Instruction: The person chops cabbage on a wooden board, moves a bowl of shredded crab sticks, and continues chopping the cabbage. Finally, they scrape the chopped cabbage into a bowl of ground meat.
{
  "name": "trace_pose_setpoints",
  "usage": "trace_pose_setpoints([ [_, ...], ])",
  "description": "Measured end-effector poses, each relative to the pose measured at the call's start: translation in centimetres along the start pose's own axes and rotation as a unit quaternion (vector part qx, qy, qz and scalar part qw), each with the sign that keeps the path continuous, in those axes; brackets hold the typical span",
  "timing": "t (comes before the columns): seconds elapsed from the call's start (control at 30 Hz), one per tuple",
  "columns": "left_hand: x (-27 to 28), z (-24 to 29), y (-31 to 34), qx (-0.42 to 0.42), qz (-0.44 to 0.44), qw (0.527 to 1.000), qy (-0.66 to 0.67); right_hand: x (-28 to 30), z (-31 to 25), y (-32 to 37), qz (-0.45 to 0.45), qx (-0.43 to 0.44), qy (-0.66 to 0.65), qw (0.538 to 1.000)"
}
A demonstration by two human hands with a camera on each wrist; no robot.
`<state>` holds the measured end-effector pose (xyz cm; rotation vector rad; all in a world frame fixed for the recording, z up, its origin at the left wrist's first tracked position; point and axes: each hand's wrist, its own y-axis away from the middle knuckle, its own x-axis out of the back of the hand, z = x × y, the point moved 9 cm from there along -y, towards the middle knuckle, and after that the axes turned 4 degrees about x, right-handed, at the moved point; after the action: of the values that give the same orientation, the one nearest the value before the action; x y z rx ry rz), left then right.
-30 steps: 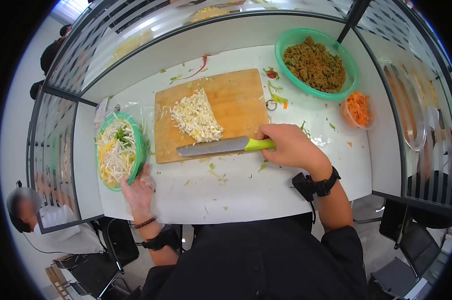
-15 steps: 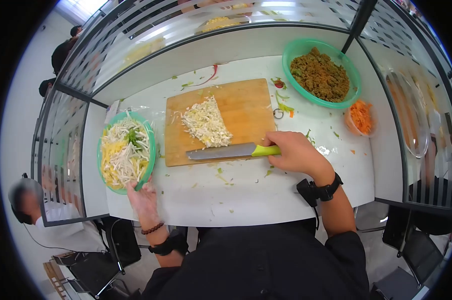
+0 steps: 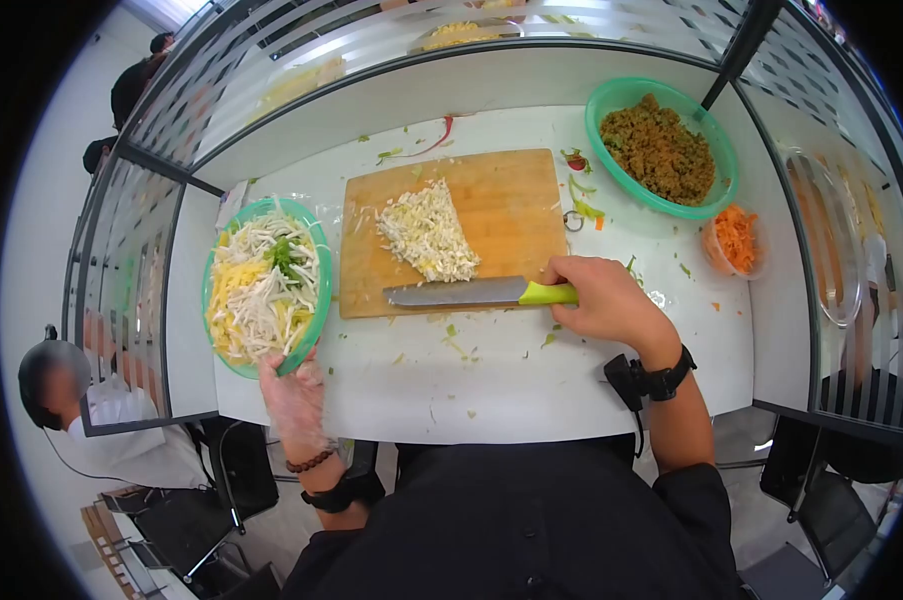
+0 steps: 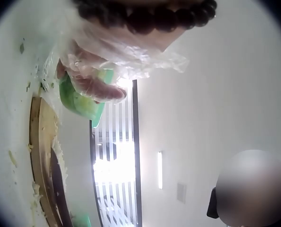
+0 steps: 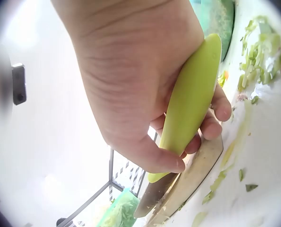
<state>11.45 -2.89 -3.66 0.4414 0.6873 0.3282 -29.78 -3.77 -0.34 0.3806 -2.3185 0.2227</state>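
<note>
My right hand (image 3: 599, 300) grips the lime-green handle of a knife (image 3: 476, 292) (image 5: 190, 101), whose blade lies flat across the near edge of the wooden cutting board (image 3: 511, 205). A pile of shredded pale cabbage (image 3: 428, 232) sits on the board, just beyond the blade. My left hand (image 3: 293, 392), in a clear plastic glove, holds the near rim of a green bowl (image 3: 314, 322) (image 4: 81, 101) heaped with shredded white, yellow and green vegetables (image 3: 261, 285), left of the board.
A green bowl of brown minced filling (image 3: 661, 148) stands at the back right, with a small cup of grated carrot (image 3: 736, 240) beside it. Vegetable scraps litter the white table (image 3: 491, 390). Glass partitions enclose the table on three sides. Other people sit at the far left.
The left hand has lifted and tipped the vegetable bowl, bringing it closer to the board. The right hand and knife have stayed along the board's near edge.
</note>
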Motion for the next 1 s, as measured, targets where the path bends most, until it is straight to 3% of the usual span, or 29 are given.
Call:
trace_pose_setpoints([
  [0.1,-0.7,-0.1,1.7,-0.016,0.058,0.997,-0.051,-0.2,0.2,0.0,-0.008,-0.003,0.004,1.0],
  [0.17,-2.2,-0.2,2.8,-0.009,0.038,0.997,-0.071,-0.1,0.1,0.0,-0.01,-0.004,0.003,1.0],
  [0.37,-11.3,-2.9,5.9,0.19,-0.14,0.97,-0.064,-0.1,-0.1,0.0,-0.001,0.006,0.007,1.0],
  [0.5,-19.4,-7.0,9.0,0.246,-0.234,0.92,-0.193,0.2,-0.4,0.1,-0.027,-0.029,0.044,0.998],
  [0.7,-26.1,-15.6,17.5,0.475,-0.399,0.757,-0.205,-1.0,0.9,-0.2,-0.036,-0.048,-0.012,0.998],
  [0.77,-27.5,-17.8,20.9,0.503,-0.457,0.692,-0.242,-1.3,1.3,-0.3,-0.031,-0.033,-0.017,0.999],
  [0.83,-27.7,-19.6,23.6,0.537,-0.452,0.661,-0.268,-1.0,1.1,-0.2,0.003,0.017,0.023,1.0],
  [1.0,-26.8,-24.1,27.8,0.605,-0.392,0.584,-0.374,-0.7,0.3,-0.1,0.006,0.007,0.045,0.999],
])
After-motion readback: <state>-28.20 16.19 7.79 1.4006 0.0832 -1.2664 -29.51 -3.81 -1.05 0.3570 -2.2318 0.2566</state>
